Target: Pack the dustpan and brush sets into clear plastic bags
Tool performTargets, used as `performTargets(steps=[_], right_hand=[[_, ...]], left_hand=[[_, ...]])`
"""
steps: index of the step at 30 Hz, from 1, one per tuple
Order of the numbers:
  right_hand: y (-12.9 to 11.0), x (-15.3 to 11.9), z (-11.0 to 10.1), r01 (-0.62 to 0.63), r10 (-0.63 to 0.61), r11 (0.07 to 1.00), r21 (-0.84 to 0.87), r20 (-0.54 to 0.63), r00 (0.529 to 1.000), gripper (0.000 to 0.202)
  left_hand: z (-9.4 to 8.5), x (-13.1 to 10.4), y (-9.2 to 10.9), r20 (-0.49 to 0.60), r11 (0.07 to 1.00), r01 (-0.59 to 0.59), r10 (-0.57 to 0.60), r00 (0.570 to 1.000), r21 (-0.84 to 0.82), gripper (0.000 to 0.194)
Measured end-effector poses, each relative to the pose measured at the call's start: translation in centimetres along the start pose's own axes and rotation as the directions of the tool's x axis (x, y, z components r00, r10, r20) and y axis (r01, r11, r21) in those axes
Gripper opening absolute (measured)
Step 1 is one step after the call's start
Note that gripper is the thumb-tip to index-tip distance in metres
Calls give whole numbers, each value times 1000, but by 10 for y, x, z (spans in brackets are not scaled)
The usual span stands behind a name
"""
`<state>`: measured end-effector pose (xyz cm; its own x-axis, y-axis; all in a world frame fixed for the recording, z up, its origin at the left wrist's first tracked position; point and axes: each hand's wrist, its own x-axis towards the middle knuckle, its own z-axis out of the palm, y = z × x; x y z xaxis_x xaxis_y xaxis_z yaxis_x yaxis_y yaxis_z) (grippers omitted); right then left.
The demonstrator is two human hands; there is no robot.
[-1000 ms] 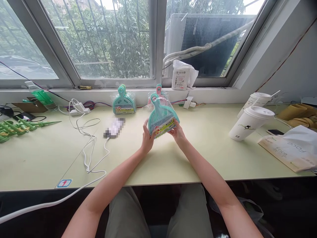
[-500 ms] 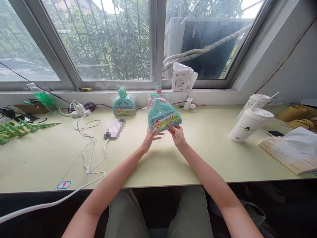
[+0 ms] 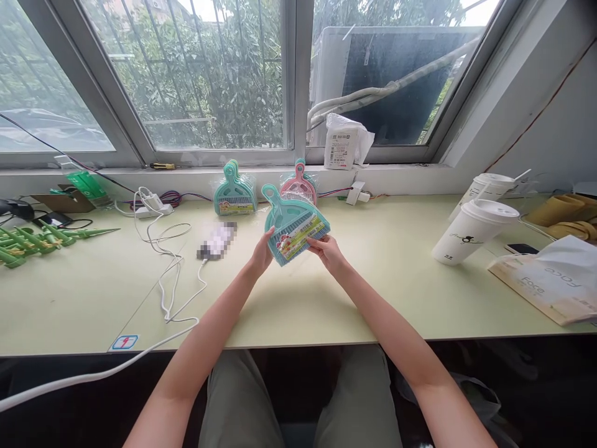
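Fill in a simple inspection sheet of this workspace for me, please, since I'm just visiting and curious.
Surface: pale table, with a seam and a marked sticker at front left.
Things in hand: one teal dustpan set, wrapped and labelled, tilted; teal stack and pink-fronted stack behind.
Clutter: two lidded cups and tissue pack at right; green spiky items and bottle at left.
Hands: left hand grips the set's left edge; right hand its lower right.
Cables: white cable loosely looped, passing the front edge; power strip behind.
Surroundings: windows; screwdriver on the sill; co-workers, nothing seen.
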<state>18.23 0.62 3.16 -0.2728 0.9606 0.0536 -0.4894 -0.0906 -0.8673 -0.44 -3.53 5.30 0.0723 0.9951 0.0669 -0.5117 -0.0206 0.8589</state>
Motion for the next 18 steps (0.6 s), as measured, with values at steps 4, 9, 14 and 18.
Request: performTargets(steps=[4, 9, 14, 18], right_hand=[[-5, -2, -1, 36, -36, 999, -6, -1, 999, 37], [-5, -6, 7, 49, -46, 998, 48, -55, 997, 36], [3, -12, 17, -32, 31, 999, 12, 61, 998, 36], [12, -18, 26, -82, 83, 997, -14, 120, 989, 37]], left_hand=[[2, -4, 2, 120, 996, 84, -79, 990, -35, 51], [4, -4, 11, 120, 958, -48, 84, 989, -283, 78], [-7, -1, 6, 66, 945, 28, -7, 998, -326, 81], [-5, -1, -8, 204, 964, 168, -125, 971, -208, 52]])
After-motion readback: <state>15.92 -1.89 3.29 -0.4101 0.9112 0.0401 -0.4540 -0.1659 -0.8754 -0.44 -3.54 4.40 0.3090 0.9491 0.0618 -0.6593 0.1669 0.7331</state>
